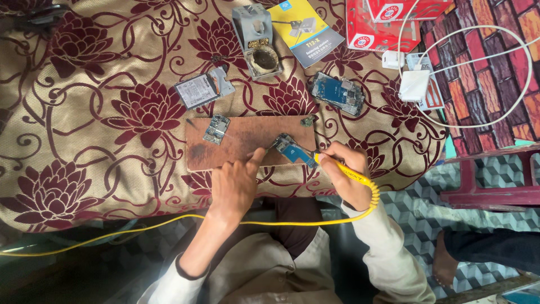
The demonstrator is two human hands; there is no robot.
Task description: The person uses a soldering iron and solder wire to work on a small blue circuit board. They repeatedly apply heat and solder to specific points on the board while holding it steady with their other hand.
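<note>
The right hand point(349, 177) is closed around a yellow soldering iron point(343, 168), gripping it like a pen, and the iron's tip meets the near edge of a small blue circuit board point(289, 149). The left hand point(235, 186) holds nothing; its fingers are loosely curled and one fingertip point(260, 153) reaches out to press down just beside the left end of that board. The two hands sit apart, one on either side of the board, which lies tilted on the right part of a brown wooden slab point(247, 138). A second, smaller circuit board point(216, 129) rests on the left part of the same slab, well apart from the hands. The iron's yellow cord point(169, 222) loops back under the right wrist and runs off to the left across the person's lap. The slab lies on a cloth point(101, 112) patterned with dark red flowers on gold. Beyond the slab on the cloth are an opened phone point(202, 88) to the left, a larger blue circuit board point(339, 93) to the right, a grey soldering stand point(257, 42) with a dirty cleaning pad, and a blue and yellow booklet point(306, 28). Farther right sit a red and white box point(382, 22) and a white charger point(414, 84) with a white cable point(523, 56). At the lower right edge another person's bare foot point(447, 262) rests on the tiled floor.
</note>
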